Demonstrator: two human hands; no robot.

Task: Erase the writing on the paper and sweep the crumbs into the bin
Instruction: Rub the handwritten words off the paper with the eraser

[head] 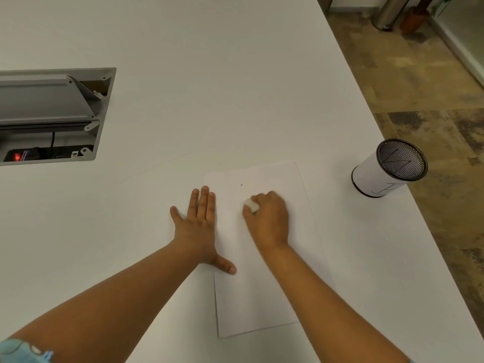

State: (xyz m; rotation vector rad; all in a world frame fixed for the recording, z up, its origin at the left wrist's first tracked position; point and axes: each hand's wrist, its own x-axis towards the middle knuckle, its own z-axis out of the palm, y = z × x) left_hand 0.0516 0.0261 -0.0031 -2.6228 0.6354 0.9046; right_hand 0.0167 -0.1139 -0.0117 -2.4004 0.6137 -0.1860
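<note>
we see the paper (262, 258) lying on the surface (209, 87) | left hand (197, 226) flat across the paper's left edge | right hand (269, 218) on the paper, eraser (251, 205) in its fingers | bin (387, 169) right of the paper, near the surface's edge | cable hatch (52, 113) far left of the paper, further back

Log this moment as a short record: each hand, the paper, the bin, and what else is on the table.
left hand: flat, fingers straight, pressing the paper's left edge
right hand: fingers curled round a white eraser, on the paper
paper: white sheet lying flat on the table; no writing legible, a few dark specks
bin: mesh cylinder wrapped in white paper, right of the sheet, near the table edge
cable hatch: open, far left
</note>
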